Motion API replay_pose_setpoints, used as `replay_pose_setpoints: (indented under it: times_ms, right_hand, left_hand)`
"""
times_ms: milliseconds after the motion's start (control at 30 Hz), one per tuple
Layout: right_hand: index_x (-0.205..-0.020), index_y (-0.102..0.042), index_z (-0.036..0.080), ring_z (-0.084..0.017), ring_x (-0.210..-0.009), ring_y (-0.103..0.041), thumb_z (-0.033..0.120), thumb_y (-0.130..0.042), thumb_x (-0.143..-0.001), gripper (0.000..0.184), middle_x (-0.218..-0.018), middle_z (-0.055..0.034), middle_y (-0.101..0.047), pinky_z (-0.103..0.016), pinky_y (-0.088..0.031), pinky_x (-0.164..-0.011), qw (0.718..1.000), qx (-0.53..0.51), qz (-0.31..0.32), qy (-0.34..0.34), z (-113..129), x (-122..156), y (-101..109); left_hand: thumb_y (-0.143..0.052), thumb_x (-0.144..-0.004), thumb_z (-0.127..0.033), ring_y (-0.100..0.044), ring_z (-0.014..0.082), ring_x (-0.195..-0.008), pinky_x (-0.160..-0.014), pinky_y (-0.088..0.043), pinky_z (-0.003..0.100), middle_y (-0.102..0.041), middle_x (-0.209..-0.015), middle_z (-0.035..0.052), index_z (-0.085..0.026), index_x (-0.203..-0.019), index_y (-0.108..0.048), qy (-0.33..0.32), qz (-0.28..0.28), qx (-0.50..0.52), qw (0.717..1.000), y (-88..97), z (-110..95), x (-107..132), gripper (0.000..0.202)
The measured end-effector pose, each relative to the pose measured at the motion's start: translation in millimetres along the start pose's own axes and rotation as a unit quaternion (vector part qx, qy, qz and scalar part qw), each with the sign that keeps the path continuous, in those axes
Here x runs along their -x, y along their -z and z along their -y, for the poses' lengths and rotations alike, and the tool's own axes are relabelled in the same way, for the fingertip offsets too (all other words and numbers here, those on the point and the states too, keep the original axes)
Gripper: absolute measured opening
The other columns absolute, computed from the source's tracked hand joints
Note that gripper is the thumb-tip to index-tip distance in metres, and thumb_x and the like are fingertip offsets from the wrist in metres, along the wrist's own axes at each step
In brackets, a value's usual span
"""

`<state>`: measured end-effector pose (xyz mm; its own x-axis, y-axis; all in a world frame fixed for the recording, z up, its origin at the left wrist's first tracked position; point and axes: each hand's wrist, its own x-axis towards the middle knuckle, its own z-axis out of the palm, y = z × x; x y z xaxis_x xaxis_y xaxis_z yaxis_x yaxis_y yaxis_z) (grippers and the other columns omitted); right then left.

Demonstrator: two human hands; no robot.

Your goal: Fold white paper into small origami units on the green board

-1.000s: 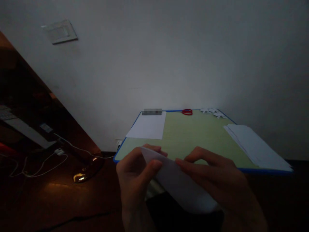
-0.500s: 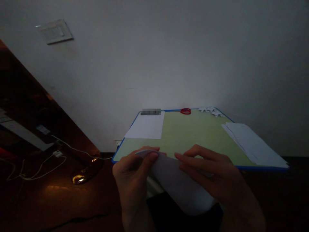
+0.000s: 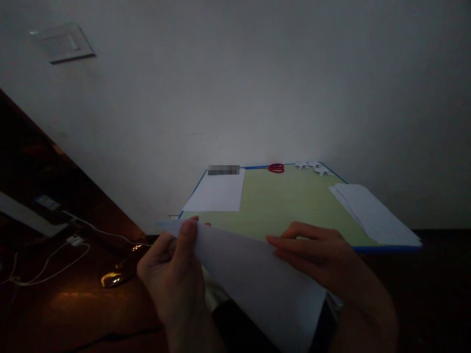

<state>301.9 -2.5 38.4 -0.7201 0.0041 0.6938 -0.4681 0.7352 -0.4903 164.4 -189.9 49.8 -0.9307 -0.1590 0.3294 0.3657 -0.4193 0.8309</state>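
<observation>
A white sheet of paper (image 3: 253, 274) is held up in front of me, slanting from upper left to lower right. My left hand (image 3: 176, 269) is closed on its upper left part, the thumb pressed on the near face. At the upper edge, my right hand (image 3: 320, 260) pinches the sheet between thumb and fingers. The paper's lower end runs out of view at the bottom. Beyond both hands is a light green table (image 3: 279, 201) with a blue rim.
Red-handled scissors (image 3: 275, 168) and several small folded white paper pieces (image 3: 312, 166) lie at the table's back edge. A paper stack (image 3: 379, 215) is on the right, another white sheet (image 3: 217, 193) on the left. White cables (image 3: 55, 279) hang at far left.
My left hand has moved left and slightly up along the paper's edge. The sheet, curled before, is now stretched flatter and longer. The view has shifted a little to the right.
</observation>
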Motion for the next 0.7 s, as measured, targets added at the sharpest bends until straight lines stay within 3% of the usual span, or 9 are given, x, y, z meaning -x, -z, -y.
replay_pose_setpoints:
  times_ms: [233, 433, 567, 700]
  right_hand:
    - [-0.127, -0.072, 0.028, -0.011, -0.079, -0.068, 0.023, -0.063, -0.098, 0.031, -0.093, -0.0031, -0.071, -0.021, -0.056, -0.069, 1.000, -0.001, -0.001, -0.003, -1.6, 1.2, -0.5]
    - [-0.125, -0.072, 0.028, -0.010, -0.077, -0.067, 0.021, -0.064, -0.098, 0.029, -0.091, -0.0021, -0.070, -0.021, -0.055, -0.068, 1.000, -0.017, -0.002, -0.002, -1.0, 0.4, -0.6]
    - [-0.124, -0.073, 0.029, -0.010, -0.078, -0.066, 0.021, -0.065, -0.097, 0.029, -0.090, -0.0017, -0.070, -0.021, -0.055, -0.068, 1.000, -0.024, 0.000, 0.007, -0.1, -1.4, -1.6]
    - [-0.124, -0.073, 0.027, -0.010, -0.079, -0.066, 0.021, -0.067, -0.096, 0.030, -0.091, -0.0022, -0.069, -0.021, -0.055, -0.068, 0.999, -0.035, 0.003, 0.008, 0.0, -1.2, -2.8]
  left_hand:
    - [-0.080, -0.082, -0.033, -0.067, 0.0146, -0.053, -0.047, -0.053, 0.027, -0.072, -0.064, -0.0026, -0.025, -0.073, -0.076, -0.014, 0.023, -0.031, 0.999, 0.1, -1.8, -1.3, 0.013]
    - [-0.084, -0.077, -0.031, -0.064, 0.0121, -0.050, -0.043, -0.049, 0.023, -0.073, -0.064, -0.0019, -0.021, -0.075, -0.076, -0.011, -0.025, -0.028, 0.999, -3.8, -2.6, 1.2, 0.013]
    - [-0.076, -0.086, -0.030, -0.070, 0.0158, -0.056, -0.045, -0.051, 0.027, -0.074, -0.066, -0.0038, -0.026, -0.079, -0.075, -0.055, 0.014, -0.048, 0.997, -7.1, -5.7, 3.9, 0.008]
    - [-0.084, -0.077, -0.032, -0.066, 0.0119, -0.053, -0.046, -0.051, 0.022, -0.071, -0.064, -0.0033, -0.020, -0.074, -0.073, -0.015, -0.045, -0.029, 0.998, -9.5, -6.6, 4.3, 0.016]
